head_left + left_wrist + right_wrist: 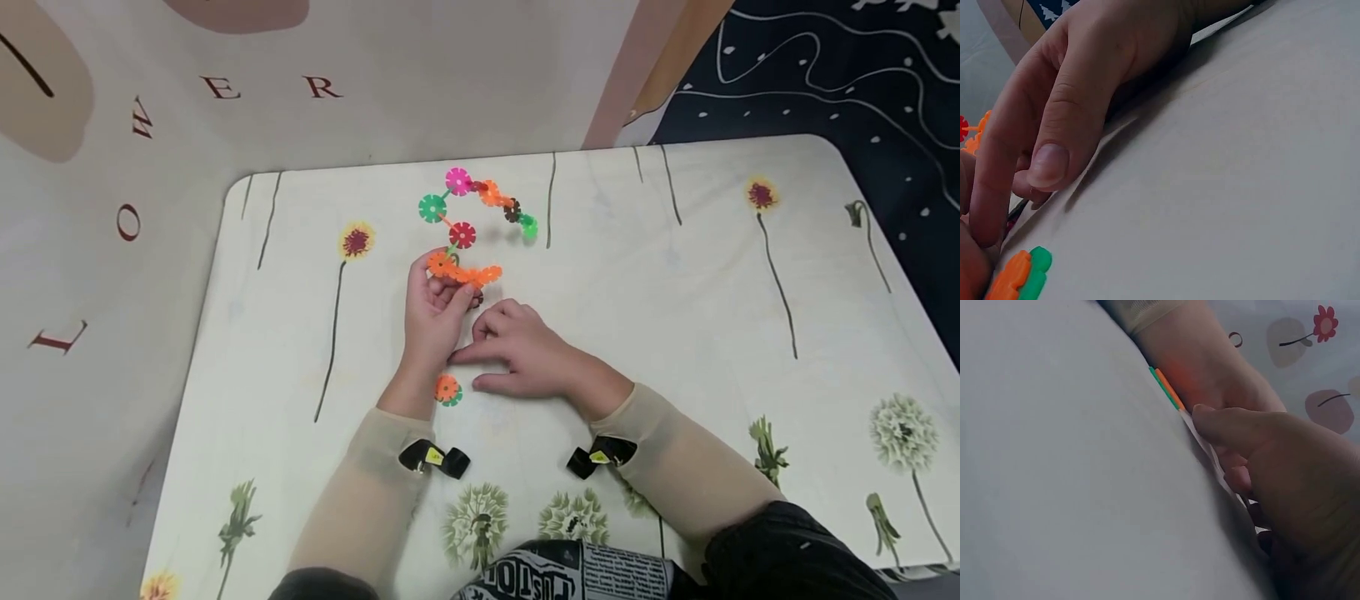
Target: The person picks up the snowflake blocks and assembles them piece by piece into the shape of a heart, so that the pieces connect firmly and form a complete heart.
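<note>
A chain of interlocking notched plastic discs in pink, green, red, orange and brown curves across the upper middle of the table. My left hand pinches its near, orange end between thumb and fingers. A brown disc there is mostly hidden by the hand. My right hand is just right of the left wrist, index finger pointing at it, thumb extended, holding nothing visible. Whether that fingertip touches the left hand is hard to tell. Beside the left wrist lies an orange disc over a green disc.
The white table cover has printed flowers and stems. A wall with printed letters borders its far and left sides. Dark patterned fabric lies beyond the right edge. Each wrist wears a small black camera.
</note>
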A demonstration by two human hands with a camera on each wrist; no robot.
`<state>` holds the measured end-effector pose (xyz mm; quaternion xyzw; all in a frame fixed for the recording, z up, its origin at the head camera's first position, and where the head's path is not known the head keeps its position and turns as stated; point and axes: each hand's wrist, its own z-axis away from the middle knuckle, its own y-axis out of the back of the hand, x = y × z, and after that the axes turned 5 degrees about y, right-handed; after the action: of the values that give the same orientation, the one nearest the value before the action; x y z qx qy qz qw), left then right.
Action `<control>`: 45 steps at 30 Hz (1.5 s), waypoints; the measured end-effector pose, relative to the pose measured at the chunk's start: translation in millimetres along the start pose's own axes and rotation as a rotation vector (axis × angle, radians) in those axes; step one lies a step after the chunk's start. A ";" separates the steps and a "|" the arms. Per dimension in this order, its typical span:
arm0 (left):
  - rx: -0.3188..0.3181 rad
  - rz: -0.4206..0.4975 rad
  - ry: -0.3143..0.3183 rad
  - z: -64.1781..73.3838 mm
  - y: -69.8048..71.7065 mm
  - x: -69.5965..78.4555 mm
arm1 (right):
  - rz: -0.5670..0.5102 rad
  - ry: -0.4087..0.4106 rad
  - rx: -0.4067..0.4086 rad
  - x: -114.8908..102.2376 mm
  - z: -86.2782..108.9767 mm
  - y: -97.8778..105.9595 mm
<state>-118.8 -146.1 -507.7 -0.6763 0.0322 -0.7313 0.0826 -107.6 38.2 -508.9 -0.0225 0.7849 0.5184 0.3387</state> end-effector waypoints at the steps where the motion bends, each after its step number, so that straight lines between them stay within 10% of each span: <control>1: 0.001 -0.002 0.000 0.0 0.2 -0.2 | 0.012 0.001 -0.024 -1.2 -0.1 0.7; 20: -0.002 0.016 0.019 -0.4 0.5 1.6 | -0.037 0.161 0.004 -15.1 -3.6 -8.1; 34: -0.022 0.013 -0.009 -0.1 0.2 0.4 | -0.182 0.124 0.068 -12.4 -4.7 -12.3; 40: -0.012 0.009 0.006 0.0 0.5 1.3 | -0.321 0.094 0.199 -9.4 -6.1 -14.9; 45: 0.020 -0.006 0.032 -0.8 0.3 1.9 | -0.504 -0.111 0.488 -13.0 -6.5 -14.9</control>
<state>-119.7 -146.8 -506.0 -0.6638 0.0241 -0.7424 0.0869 -95.2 21.8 -512.1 -0.1058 0.8358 0.2162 0.4934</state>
